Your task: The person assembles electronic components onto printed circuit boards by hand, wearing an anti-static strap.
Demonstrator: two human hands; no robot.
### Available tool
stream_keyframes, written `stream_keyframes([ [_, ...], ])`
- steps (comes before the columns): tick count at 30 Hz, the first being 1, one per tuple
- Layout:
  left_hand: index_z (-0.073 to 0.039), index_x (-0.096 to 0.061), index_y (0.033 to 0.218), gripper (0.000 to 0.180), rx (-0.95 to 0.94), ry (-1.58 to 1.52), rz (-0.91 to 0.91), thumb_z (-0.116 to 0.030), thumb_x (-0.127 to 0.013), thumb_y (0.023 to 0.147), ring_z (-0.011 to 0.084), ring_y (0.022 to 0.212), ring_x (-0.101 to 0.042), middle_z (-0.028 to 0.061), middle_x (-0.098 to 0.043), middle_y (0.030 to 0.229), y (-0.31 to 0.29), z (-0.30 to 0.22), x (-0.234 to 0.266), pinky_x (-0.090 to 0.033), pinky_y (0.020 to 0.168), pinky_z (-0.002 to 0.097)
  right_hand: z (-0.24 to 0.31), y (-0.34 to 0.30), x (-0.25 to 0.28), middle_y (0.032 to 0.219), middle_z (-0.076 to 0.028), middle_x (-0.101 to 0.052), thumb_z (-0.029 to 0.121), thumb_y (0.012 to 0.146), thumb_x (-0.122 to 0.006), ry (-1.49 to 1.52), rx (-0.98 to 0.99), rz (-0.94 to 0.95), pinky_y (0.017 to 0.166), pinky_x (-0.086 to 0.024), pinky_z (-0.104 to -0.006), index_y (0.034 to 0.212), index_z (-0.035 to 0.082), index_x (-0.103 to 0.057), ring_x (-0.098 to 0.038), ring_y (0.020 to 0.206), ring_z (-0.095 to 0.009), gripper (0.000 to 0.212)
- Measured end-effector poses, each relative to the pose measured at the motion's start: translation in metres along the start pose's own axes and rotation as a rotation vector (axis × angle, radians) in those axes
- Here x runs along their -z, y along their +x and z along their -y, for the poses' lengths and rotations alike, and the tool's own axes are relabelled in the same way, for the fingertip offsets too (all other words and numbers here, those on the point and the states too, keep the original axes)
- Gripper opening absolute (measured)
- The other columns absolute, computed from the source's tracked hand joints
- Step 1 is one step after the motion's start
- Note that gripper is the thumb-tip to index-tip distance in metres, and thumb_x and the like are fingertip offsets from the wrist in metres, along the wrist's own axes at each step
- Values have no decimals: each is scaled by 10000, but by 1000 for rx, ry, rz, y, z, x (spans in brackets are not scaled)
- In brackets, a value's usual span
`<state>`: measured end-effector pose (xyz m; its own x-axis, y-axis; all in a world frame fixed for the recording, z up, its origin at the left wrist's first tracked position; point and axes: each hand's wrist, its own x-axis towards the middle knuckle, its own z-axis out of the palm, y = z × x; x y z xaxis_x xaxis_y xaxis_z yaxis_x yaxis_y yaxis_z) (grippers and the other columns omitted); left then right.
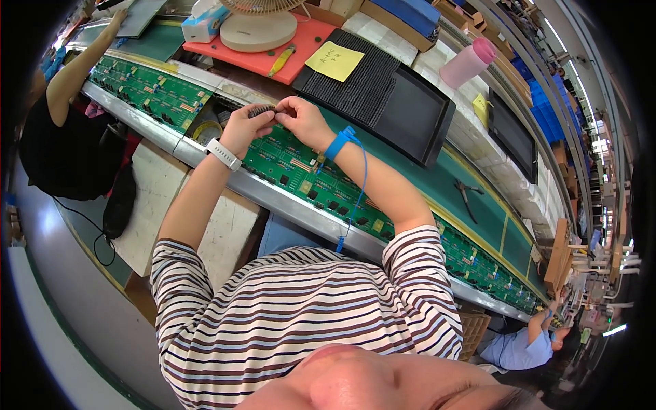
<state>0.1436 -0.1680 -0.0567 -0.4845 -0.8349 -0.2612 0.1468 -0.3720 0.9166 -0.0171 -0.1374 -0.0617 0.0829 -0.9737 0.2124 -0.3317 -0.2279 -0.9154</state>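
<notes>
My left hand (pixel 244 128) and my right hand (pixel 301 119) meet above a long green circuit board (pixel 294 167) on the conveyor line. Together they pinch a small dark comb-like part (pixel 263 109) between their fingertips. A white watch sits on my left wrist, and a blue wrist strap (pixel 339 144) with a coiled blue cord hangs from my right wrist. My striped sleeves fill the lower middle.
Another green board (pixel 147 89) lies up the line to the left, where a person in black reaches. Behind are black trays (pixel 383 96) with a yellow note, an orange mat with a fan base (pixel 258 31), a pink bottle (pixel 466 63) and pliers (pixel 468 198). A person in blue works at lower right.
</notes>
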Motion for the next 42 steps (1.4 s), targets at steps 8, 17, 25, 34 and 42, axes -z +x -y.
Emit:
stream_keyframes([
  [8,-27,-573,979,223,-257,93,-176,-137,-593,786,91,765,-561,30,-596,862,12,-18,44,-450,632,193,-27,19,12,722,-55,-568,98,780,-527,60,-320,114,578,-450,-254,874,15,-567,-543,632,-130,131],
  [17,-84,-582,998,292,-448,1049,-617,-277,-587,779,199,803,-599,88,-624,884,39,-32,154,-458,686,296,-19,18,4,854,-131,-561,143,719,-474,-669,8,136,714,-450,-384,796,89,-640,-554,821,-288,191],
  [25,-146,-593,970,296,-272,1470,-626,-359,-550,768,276,812,-598,89,-622,897,43,-22,172,-465,700,349,-14,18,0,863,-144,-549,128,722,-458,-765,47,177,698,-457,-388,801,86,-635,-560,805,-290,198],
  [34,-129,-601,960,286,-257,1320,-537,-334,-567,764,260,802,-596,104,-620,872,29,-22,156,-455,690,329,-10,18,-3,811,-156,-530,114,713,-474,-864,115,190,642,-474,-393,746,66,-612,-574,740,-309,150],
  [42,-104,-603,930,262,-289,1233,-362,-299,-588,756,263,775,-596,110,-615,834,5,-17,104,-450,679,321,-7,15,-4,810,-146,-549,117,711,-475,-872,162,234,655,-475,-386,750,60,-612,-575,749,-302,153],
])
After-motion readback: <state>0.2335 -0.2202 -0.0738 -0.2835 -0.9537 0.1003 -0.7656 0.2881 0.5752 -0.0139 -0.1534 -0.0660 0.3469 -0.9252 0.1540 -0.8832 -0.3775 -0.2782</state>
